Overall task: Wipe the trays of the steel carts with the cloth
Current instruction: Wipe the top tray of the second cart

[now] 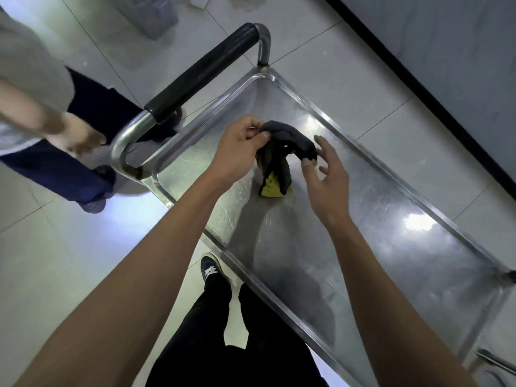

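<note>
While the cloth (282,152) hangs bunched above the top tray (363,224) of the steel cart (195,208), dark grey with a yellow corner drooping down to the metal near the handle end, the left hand (240,152) pinches its upper fold between thumb and curled fingers. The right hand (326,174) sits just beside it on the other side, fingers spread and loosely bent, the tips of thumb and a finger at the cloth's right edge; whether they really nip it, I cannot tell. Below, the tray shines with bright glare patches and carries the shadow of hands and cloth. At its far end rises the cart's curved steel handle with a black grip (201,71). On the pale tiled floor (55,269) by the near rim stands the wearer's dark trouser leg and a dark shoe (210,268) with white laces. Left of the handle, a second person (42,115) in a grey top and navy trousers stands close, arm hanging.
</note>
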`<state>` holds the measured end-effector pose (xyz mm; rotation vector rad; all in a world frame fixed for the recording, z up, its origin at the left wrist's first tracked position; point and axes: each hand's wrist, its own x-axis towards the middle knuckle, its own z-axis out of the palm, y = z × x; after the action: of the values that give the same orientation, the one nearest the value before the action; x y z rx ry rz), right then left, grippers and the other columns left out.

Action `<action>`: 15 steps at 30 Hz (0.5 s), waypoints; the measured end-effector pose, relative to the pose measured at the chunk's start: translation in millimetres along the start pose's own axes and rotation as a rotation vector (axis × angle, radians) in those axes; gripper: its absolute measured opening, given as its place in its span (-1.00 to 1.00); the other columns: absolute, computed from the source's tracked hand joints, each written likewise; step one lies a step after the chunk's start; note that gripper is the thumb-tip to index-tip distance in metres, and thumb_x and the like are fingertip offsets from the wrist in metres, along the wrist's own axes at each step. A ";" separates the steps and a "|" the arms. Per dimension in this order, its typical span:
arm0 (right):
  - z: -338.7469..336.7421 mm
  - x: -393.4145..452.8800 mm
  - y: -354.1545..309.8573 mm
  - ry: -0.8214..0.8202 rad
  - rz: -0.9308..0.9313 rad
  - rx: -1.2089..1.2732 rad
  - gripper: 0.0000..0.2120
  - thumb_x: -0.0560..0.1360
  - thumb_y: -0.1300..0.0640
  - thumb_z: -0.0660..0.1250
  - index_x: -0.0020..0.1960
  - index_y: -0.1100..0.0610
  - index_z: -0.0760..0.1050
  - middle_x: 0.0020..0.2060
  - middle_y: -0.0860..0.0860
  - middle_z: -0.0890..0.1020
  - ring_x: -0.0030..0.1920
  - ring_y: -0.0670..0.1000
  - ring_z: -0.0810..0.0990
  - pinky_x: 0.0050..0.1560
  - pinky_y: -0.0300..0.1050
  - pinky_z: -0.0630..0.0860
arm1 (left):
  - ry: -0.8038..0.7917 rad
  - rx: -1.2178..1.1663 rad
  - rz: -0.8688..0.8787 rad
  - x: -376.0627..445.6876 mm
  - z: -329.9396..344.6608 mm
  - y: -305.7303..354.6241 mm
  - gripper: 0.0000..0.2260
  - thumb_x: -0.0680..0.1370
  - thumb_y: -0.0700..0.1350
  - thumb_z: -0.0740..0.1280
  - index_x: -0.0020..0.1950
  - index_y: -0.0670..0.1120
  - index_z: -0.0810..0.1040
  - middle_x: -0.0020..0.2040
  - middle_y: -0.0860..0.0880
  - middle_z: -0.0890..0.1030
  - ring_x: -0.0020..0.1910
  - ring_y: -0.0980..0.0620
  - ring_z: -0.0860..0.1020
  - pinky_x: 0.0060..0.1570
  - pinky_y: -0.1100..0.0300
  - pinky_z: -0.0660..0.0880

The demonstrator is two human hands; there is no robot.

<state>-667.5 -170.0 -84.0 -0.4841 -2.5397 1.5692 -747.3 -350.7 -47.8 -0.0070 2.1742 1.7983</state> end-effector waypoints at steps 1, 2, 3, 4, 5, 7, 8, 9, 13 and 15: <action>3.0 -5.5 -1.9 -0.035 -0.002 0.004 -0.51 0.56 -0.05 0.33 0.44 -0.28 0.32 0.34 -0.34 0.46 0.35 -0.29 0.41 0.35 -0.02 0.46 | 0.007 -0.034 -0.020 -0.5 -0.6 1.9 -0.93 0.64 -0.21 0.31 0.10 -0.14 0.56 -0.15 0.06 0.68 -0.10 0.20 0.66 -0.01 0.33 0.58; 6.1 -10.6 -3.9 -0.091 -0.016 0.001 -0.44 0.53 -0.10 0.35 0.45 -0.37 0.24 0.31 -0.45 0.41 0.35 -0.36 0.36 0.37 -0.05 0.44 | 0.013 -0.060 -0.040 -1.4 -1.0 3.2 -0.92 0.64 -0.21 0.31 0.10 -0.14 0.56 -0.11 0.01 0.69 -0.04 0.13 0.67 0.03 0.28 0.59; 9.8 -14.8 -6.1 -0.149 -0.041 -0.010 -0.37 0.49 -0.13 0.38 0.44 -0.45 0.16 0.29 -0.54 0.35 0.34 -0.42 0.32 0.36 -0.12 0.41 | 0.018 -0.077 -0.059 -2.0 -1.2 4.0 -0.92 0.63 -0.21 0.31 0.11 -0.14 0.56 -0.07 -0.04 0.69 0.01 0.05 0.67 0.08 0.21 0.60; 14.4 -18.0 -7.8 -0.195 -0.063 -0.025 -0.28 0.44 -0.17 0.42 0.43 -0.50 0.07 0.29 -0.58 0.31 0.33 -0.44 0.29 0.34 -0.22 0.36 | 0.022 -0.083 -0.078 -2.3 -1.4 4.1 -0.92 0.63 -0.20 0.32 0.11 -0.13 0.55 -0.04 -0.06 0.69 0.03 0.02 0.66 0.11 0.17 0.60; 19.4 -20.2 -8.3 -0.223 -0.067 -0.036 -0.17 0.40 -0.20 0.46 0.43 -0.52 -0.01 0.35 -0.52 0.29 0.36 -0.41 0.28 0.32 -0.30 0.30 | 0.028 -0.083 -0.095 -3.2 -1.8 3.6 -0.92 0.63 -0.19 0.32 0.11 -0.12 0.53 -0.04 -0.05 0.69 0.01 0.05 0.66 0.11 0.16 0.59; 29.1 -21.3 -7.3 -0.229 -0.044 -0.064 -0.01 0.34 -0.21 0.52 0.46 -0.49 -0.13 0.49 -0.21 0.28 0.44 -0.20 0.28 0.32 -0.31 0.21 | 0.032 -0.092 -0.117 -5.8 -3.7 1.7 -0.91 0.63 -0.17 0.33 0.12 -0.08 0.49 -0.10 0.02 0.68 -0.10 0.18 0.65 0.00 0.24 0.59; 33.9 -21.0 -7.0 -0.202 -0.041 -0.088 -0.01 0.33 -0.20 0.50 0.50 -0.44 -0.12 0.48 -0.10 0.31 0.44 -0.11 0.30 0.31 -0.31 0.21 | 0.028 -0.099 -0.120 -7.5 -4.9 0.9 -0.89 0.63 -0.16 0.33 0.13 -0.05 0.48 -0.14 0.06 0.68 -0.16 0.24 0.64 -0.08 0.31 0.57; 38.4 -20.4 -6.7 -0.163 -0.041 -0.111 -0.07 0.33 -0.18 0.44 0.53 -0.34 -0.04 0.42 -0.05 0.38 0.39 -0.07 0.35 0.28 -0.32 0.25 | 0.026 -0.103 -0.119 -9.5 -6.4 0.0 -0.88 0.63 -0.16 0.33 0.14 -0.03 0.47 -0.19 0.08 0.68 -0.20 0.28 0.63 -0.16 0.38 0.53; 49.2 -18.0 -3.6 -0.028 -0.048 -0.123 -0.49 0.43 0.01 0.34 0.38 -0.01 0.42 0.07 -0.08 0.54 0.04 -0.15 0.49 0.03 -0.34 0.40 | 0.070 -0.014 -0.073 -18.9 -12.2 -2.6 -0.85 0.63 -0.12 0.33 0.11 0.12 0.46 -0.22 0.14 0.67 -0.22 0.38 0.60 -0.34 0.55 0.42; 50.5 -18.7 0.5 -0.015 -0.090 -0.156 -0.59 0.47 0.11 0.39 0.31 0.03 0.51 0.01 -0.03 0.57 -0.02 -0.11 0.51 0.00 -0.29 0.43 | 0.096 0.087 -0.018 -21.7 -16.1 -6.6 -0.82 0.63 -0.10 0.33 0.13 0.18 0.45 -0.18 0.11 0.68 -0.18 0.35 0.60 -0.31 0.54 0.43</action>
<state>-663.1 -218.8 -106.3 -0.3686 -2.6679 1.3567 -729.3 -371.7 -46.2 -0.0945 2.3095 1.7252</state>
